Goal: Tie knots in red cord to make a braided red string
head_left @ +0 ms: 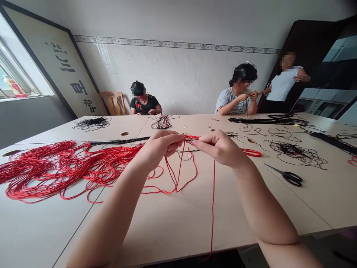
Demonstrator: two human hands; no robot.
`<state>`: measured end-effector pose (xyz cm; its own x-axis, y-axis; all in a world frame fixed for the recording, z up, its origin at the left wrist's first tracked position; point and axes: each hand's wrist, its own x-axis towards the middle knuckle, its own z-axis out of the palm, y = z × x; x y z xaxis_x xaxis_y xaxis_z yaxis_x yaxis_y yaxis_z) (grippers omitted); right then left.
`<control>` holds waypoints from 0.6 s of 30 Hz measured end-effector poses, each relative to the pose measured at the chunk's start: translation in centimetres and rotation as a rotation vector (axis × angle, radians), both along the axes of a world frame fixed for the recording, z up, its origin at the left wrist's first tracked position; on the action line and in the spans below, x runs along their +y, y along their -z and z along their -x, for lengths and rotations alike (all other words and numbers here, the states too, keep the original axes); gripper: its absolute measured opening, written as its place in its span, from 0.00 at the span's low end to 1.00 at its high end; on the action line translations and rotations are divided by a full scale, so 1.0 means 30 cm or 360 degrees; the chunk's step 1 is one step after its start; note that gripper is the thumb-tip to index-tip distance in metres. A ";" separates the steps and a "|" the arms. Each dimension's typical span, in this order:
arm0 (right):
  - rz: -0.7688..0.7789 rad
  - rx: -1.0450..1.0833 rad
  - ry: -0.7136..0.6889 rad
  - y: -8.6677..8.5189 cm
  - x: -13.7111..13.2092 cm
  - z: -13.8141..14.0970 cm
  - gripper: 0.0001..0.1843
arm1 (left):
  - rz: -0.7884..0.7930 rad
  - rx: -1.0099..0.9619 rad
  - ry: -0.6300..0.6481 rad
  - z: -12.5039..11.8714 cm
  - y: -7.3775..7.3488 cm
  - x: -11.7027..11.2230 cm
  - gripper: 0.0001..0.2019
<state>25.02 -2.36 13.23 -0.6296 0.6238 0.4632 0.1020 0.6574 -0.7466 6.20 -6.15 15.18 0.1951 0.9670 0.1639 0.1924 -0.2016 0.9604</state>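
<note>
Both my hands are raised over the table (pixel 173 219), pinching a short stretch of red cord (pixel 190 138) between them. My left hand (pixel 159 148) is closed with fingers curled round the cord; loops of it hang below. My right hand (pixel 220 147) pinches the same cord, and one strand (pixel 213 201) drops straight down past the table's front edge. A big tangled pile of red cords (pixel 55 167) lies to the left.
Black scissors (pixel 290 176) lie to the right of my right arm. Black cord tangles (pixel 292 150) and bundles (pixel 267 120) are spread across the far side. Two people sit at the far edge working cords; a third stands at the right by a dark door.
</note>
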 end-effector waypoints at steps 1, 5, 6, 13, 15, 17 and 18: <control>0.0010 -0.0056 -0.0007 0.004 0.005 -0.001 0.25 | -0.0005 0.0000 0.0013 0.000 0.003 0.004 0.17; -0.0058 -0.0190 0.0127 0.030 0.030 0.001 0.15 | 0.0024 0.0090 0.0109 -0.003 0.011 0.004 0.17; -0.0100 -0.0154 0.0191 0.038 0.036 0.005 0.12 | 0.0032 0.0111 0.0128 -0.006 0.011 0.001 0.16; 0.0142 -0.0082 -0.0208 0.041 0.053 0.030 0.14 | 0.0056 0.0183 0.0245 -0.012 0.005 -0.007 0.17; 0.0272 -0.0064 -0.0310 0.031 0.050 0.026 0.14 | 0.0028 0.0188 0.0225 -0.008 0.005 -0.006 0.17; 0.0351 -0.0030 -0.0303 0.022 0.048 0.022 0.15 | 0.0012 0.0202 0.0210 -0.008 0.004 -0.006 0.17; 0.0362 -0.0011 -0.0274 0.020 0.048 0.022 0.15 | 0.0011 0.0215 0.0200 -0.009 0.002 -0.008 0.17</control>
